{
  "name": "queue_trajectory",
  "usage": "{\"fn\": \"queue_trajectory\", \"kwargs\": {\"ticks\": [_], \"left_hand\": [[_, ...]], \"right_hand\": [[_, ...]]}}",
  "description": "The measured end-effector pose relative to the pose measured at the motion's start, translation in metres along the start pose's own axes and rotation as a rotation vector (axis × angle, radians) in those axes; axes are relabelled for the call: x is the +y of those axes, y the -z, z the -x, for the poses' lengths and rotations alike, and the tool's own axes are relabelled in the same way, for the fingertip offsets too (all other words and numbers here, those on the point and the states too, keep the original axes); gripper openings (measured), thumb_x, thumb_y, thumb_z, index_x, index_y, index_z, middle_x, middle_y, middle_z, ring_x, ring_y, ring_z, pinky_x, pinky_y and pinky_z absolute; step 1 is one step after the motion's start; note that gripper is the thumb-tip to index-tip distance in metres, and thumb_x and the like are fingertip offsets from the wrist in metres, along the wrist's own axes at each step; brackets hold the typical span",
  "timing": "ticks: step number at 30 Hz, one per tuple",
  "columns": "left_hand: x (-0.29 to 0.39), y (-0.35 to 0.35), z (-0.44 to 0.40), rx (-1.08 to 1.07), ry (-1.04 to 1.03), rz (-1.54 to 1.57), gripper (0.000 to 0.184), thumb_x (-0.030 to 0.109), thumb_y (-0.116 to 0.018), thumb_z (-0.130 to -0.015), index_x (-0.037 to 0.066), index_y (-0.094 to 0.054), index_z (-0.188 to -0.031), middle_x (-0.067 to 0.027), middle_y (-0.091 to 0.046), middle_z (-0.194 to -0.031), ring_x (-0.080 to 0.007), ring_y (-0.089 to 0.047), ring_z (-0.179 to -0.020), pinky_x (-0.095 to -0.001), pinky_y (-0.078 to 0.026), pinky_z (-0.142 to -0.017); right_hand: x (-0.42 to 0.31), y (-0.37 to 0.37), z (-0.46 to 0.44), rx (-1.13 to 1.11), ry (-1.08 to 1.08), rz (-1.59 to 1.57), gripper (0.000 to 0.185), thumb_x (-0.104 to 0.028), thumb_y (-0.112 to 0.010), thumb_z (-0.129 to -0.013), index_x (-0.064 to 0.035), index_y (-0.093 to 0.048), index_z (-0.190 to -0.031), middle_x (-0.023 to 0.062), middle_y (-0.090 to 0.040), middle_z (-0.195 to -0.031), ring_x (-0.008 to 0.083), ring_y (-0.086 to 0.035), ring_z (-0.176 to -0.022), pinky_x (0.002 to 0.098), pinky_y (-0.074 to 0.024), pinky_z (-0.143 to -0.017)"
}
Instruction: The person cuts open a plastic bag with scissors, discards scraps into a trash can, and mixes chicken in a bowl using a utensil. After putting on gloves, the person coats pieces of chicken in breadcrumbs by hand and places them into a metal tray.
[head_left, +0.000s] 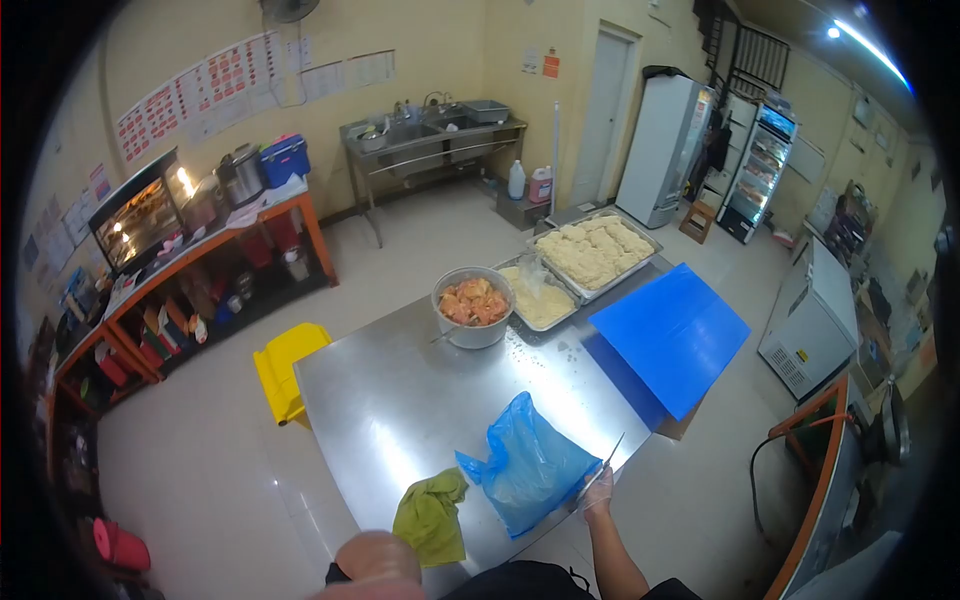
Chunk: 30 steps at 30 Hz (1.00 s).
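In the head view, my right hand (597, 490), in a clear plastic glove, is closed around a thin pointed metal blade (612, 452) whose tip sticks up. The kind of tool is not plain. The hand is at the right side of a full blue plastic bag (538, 465), lying on the steel table (400, 385). The bag's contents are hidden. Left of it lies a crumpled green cloth (430, 515). A bent bare part of my left arm shows at the bottom edge, near the cloth; my left hand is out of sight.
A metal pot (473, 306) of raw meat stands by a tray (545, 322) of pale breading and a larger tray (592, 250). A blue board (672, 340) lies at the table's right edge. A yellow bin (285, 370) stands left, a chest freezer (812, 310) right.
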<state>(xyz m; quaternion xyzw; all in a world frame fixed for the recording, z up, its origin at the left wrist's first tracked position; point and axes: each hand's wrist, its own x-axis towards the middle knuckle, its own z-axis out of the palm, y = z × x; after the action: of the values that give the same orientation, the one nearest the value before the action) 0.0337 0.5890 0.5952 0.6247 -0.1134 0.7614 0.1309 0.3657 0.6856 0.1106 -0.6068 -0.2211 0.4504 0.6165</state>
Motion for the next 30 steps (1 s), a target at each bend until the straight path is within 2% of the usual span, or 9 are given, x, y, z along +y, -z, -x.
{"fn": "queue_trajectory", "kwargs": {"ticks": [3, 6, 10, 12, 17, 18, 24, 28, 30], "left_hand": [[-0.062, -0.010, 0.077, 0.126, 0.346, -0.023, 0.030, 0.013, -0.052, -0.094, 0.009, -0.057, -0.124, -0.0074, -0.057, -0.124, -0.0194, -0.054, -0.116, -0.0381, -0.044, -0.102], [-0.156, -0.034, 0.225, -0.216, 1.273, -0.285, 0.025, 0.006, -0.049, -0.089, 0.006, -0.066, -0.108, -0.0119, -0.066, -0.111, -0.0233, -0.059, -0.108, -0.0405, -0.041, -0.105], [-0.219, -0.016, 0.307, -0.622, 0.806, -0.492, 0.032, -0.001, -0.054, -0.088, 0.002, -0.059, -0.120, -0.0160, -0.065, -0.111, -0.0252, -0.063, -0.105, -0.0360, -0.048, -0.097], [-0.246, 0.000, 0.299, -1.088, 0.973, -0.441, 0.060, 0.021, -0.062, -0.093, 0.013, -0.041, -0.149, -0.0158, -0.051, -0.142, -0.0265, -0.049, -0.131, -0.0332, -0.042, -0.106], [-0.300, 0.040, 0.307, -1.244, 1.176, -0.089, 0.026, 0.020, -0.067, -0.087, 0.009, -0.068, -0.110, -0.0150, -0.068, -0.107, -0.0315, -0.065, -0.099, -0.0412, -0.050, -0.087], [-0.292, 0.040, 0.293, -1.159, 1.166, -0.126, 0.016, 0.020, -0.068, -0.087, 0.007, -0.070, -0.097, -0.0127, -0.069, -0.098, -0.0320, -0.065, -0.093, -0.0410, -0.050, -0.082], [-0.218, 0.031, 0.194, -0.947, 1.079, -0.272, 0.013, 0.018, -0.068, -0.088, 0.005, -0.066, -0.092, -0.0112, -0.066, -0.092, -0.0304, -0.065, -0.089, -0.0372, -0.051, -0.076], [-0.197, 0.041, 0.219, -0.749, 1.214, -0.432, 0.011, 0.014, -0.066, -0.090, 0.004, -0.066, -0.094, -0.0113, -0.067, -0.089, -0.0265, -0.066, -0.081, -0.0342, -0.052, -0.070], [-0.204, 0.053, 0.253, -0.593, 1.326, -0.432, 0.012, 0.013, -0.066, -0.089, 0.001, -0.064, -0.090, -0.0127, -0.067, -0.087, -0.0275, -0.066, -0.079, -0.0351, -0.052, -0.072]], "right_hand": [[-0.015, -0.005, 0.016, -0.054, 0.069, -0.070, 0.029, 0.006, -0.057, -0.086, -0.0160, -0.046, -0.101, -0.0042, -0.042, -0.087, 0.0073, -0.045, -0.074, 0.0237, -0.0415, -0.062], [-0.018, -0.019, 0.011, -0.182, 0.177, -0.165, 0.030, 0.005, -0.058, -0.085, -0.0154, -0.046, -0.103, -0.0041, -0.041, -0.090, 0.0065, -0.044, -0.076, 0.0223, -0.0417, -0.065], [-0.045, -0.036, 0.014, -0.398, 0.310, -0.165, 0.032, 0.005, -0.060, -0.084, -0.0137, -0.045, -0.105, -0.0031, -0.040, -0.094, 0.0061, -0.044, -0.078, 0.0206, -0.0421, -0.069], [-0.062, -0.052, 0.005, -0.386, 0.103, -0.243, 0.032, 0.005, -0.061, -0.083, -0.0128, -0.043, -0.103, -0.0026, -0.040, -0.094, 0.0062, -0.044, -0.076, 0.0197, -0.0427, -0.069], [-0.108, -0.075, 0.017, -0.574, 0.352, -0.007, 0.033, 0.008, -0.061, -0.079, -0.0118, -0.043, -0.100, -0.0024, -0.042, -0.091, 0.0066, -0.046, -0.074, 0.0207, -0.0421, -0.064], [-0.111, -0.076, 0.015, -0.599, 0.327, -0.062, 0.033, 0.007, -0.061, -0.080, -0.0116, -0.043, -0.100, -0.0024, -0.042, -0.090, 0.0067, -0.047, -0.073, 0.0211, -0.0421, -0.063], [-0.169, -0.074, 0.034, -0.639, 0.496, 0.149, 0.031, -0.005, -0.071, -0.082, -0.0103, -0.046, -0.101, 0.0000, -0.053, -0.078, 0.0091, -0.053, -0.068, 0.0246, -0.0455, -0.062], [-0.197, -0.085, 0.034, -0.630, 0.747, 0.601, 0.036, -0.009, -0.073, -0.084, -0.0117, -0.051, -0.112, 0.0011, -0.060, -0.084, 0.0101, -0.059, -0.073, 0.0259, -0.0484, -0.067], [-0.202, -0.090, 0.049, -0.554, 0.637, 0.403, 0.037, -0.007, -0.073, -0.083, -0.0108, -0.052, -0.113, -0.0002, -0.059, -0.084, 0.0094, -0.057, -0.072, 0.0257, -0.0477, -0.066]]}}
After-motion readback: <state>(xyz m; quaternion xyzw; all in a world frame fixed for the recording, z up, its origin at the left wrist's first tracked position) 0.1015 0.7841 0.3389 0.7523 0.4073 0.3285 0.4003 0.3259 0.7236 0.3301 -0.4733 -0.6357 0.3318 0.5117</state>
